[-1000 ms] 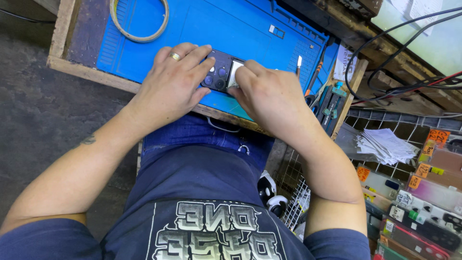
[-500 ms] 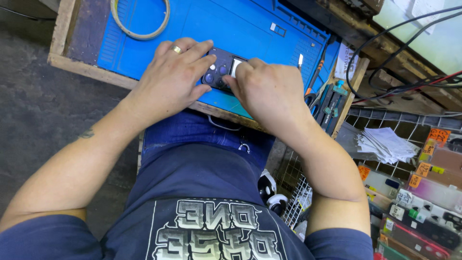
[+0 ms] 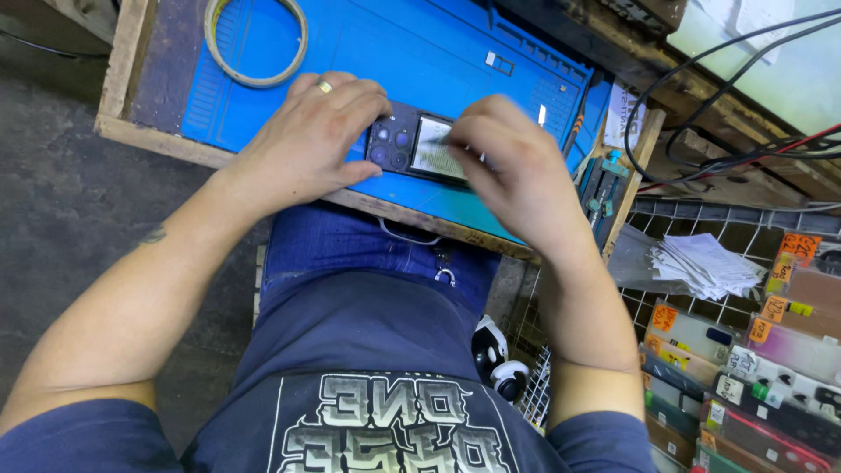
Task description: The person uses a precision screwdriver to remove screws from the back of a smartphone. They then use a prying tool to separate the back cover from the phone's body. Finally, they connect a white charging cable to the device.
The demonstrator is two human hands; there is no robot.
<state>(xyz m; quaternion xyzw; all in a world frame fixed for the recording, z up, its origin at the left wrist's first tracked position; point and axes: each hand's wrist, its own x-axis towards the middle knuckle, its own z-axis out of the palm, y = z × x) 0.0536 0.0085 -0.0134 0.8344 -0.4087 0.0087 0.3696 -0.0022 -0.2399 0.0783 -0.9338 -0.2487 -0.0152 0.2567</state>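
Head view: phone [image 3: 412,144] lies flat, back side up, on blue work mat [image 3: 368,52], long axis running left-right across frame, camera end toward left hand. Dark slim rectangle w/ rounded corners; three round lenses show in camera block, pale shiny panel over mid-back. One phone only. Left hand [image 3: 311,144] flat on mat, palm down, fingers spread a bit and fingertips pressing on phone's camera end; one gold ring on a finger. Right hand [image 3: 517,180] curled over phone's other end, fingers bunched tight at pale panel; blurred, so can't tell if it pinches anything. Mat is smooth rubbery sheet w/ moulded ribs and small pockets along far edge, sitting on rough wooden tray [image 3: 131,88] across person's lap. One loop of pale tape [image 3: 254,44], a thin ring, on mat's far left, well apart from hands. Right of tray: wire rack [image 3: 745,228], one stack of white paper slips [image 3: 701,263], several packaged items w/ orange tags near frame's lower right. Black cables [image 3: 727,79] trail above.
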